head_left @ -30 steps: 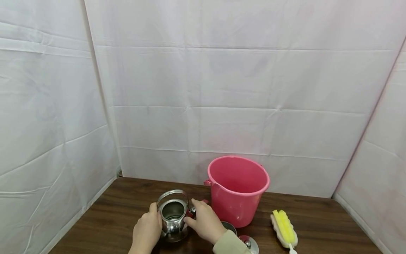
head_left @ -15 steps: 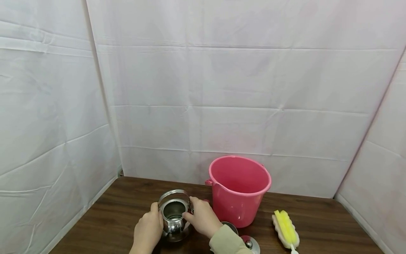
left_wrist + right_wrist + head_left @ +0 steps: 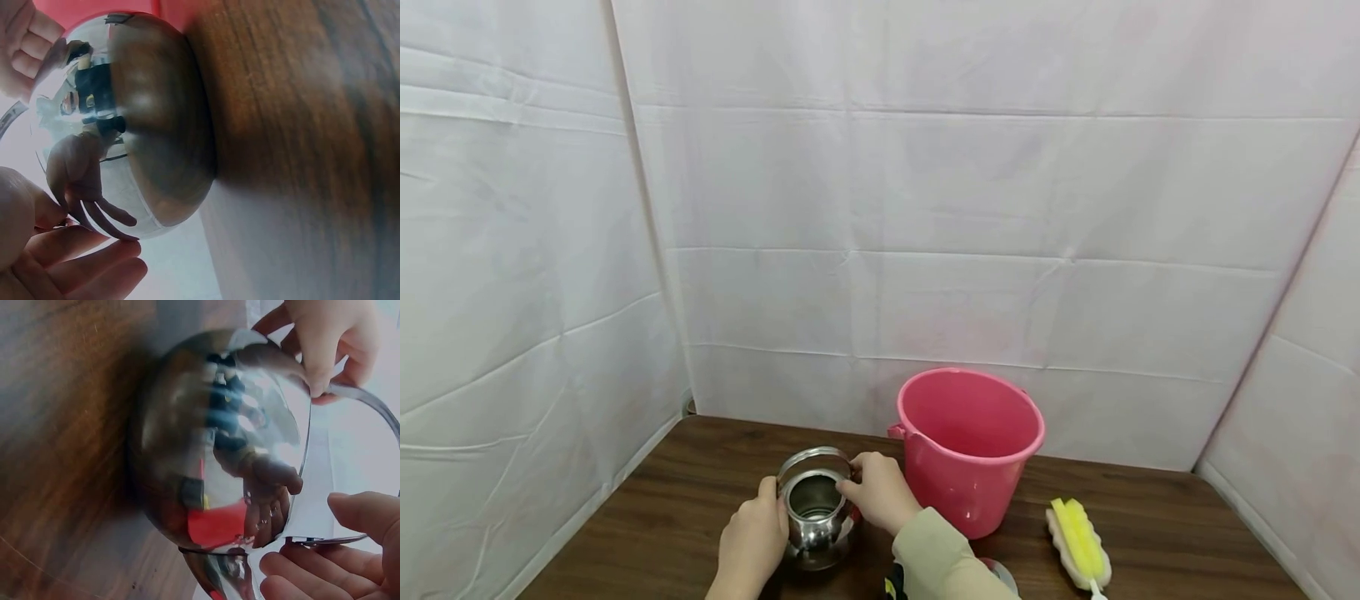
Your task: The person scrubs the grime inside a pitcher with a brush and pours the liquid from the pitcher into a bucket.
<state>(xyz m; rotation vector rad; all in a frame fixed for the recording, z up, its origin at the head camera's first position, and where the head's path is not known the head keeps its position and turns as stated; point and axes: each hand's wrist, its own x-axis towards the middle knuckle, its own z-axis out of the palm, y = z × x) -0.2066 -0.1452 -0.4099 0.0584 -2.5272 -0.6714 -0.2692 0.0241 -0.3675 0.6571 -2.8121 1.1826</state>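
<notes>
A shiny steel kettle (image 3: 817, 537) stands upright on the wooden table, its round mouth uncovered and its arched handle (image 3: 812, 452) raised. At the kettle's left side, my left hand (image 3: 752, 533) pinches the base of the handle between thumb and forefinger; the other fingers lie loose by the body in the left wrist view. My right hand (image 3: 882, 493) is at the opposite handle base, above the spout (image 3: 215, 572). In the right wrist view its fingers (image 3: 325, 565) curl under the handle's end, with the thumb on the other side.
A pink bucket (image 3: 958, 492) stands just right of my right hand. Part of a round metal lid (image 3: 1000, 573) shows beyond the sleeve. Farther right lies a brush with a yellow and white sponge head (image 3: 1078, 542). White sheets (image 3: 880, 308) enclose the table's back and sides.
My right hand has moved from beside the spout up to the handle's right base. The sleeve now covers the small cup and part of the lid. My left hand stays in place.
</notes>
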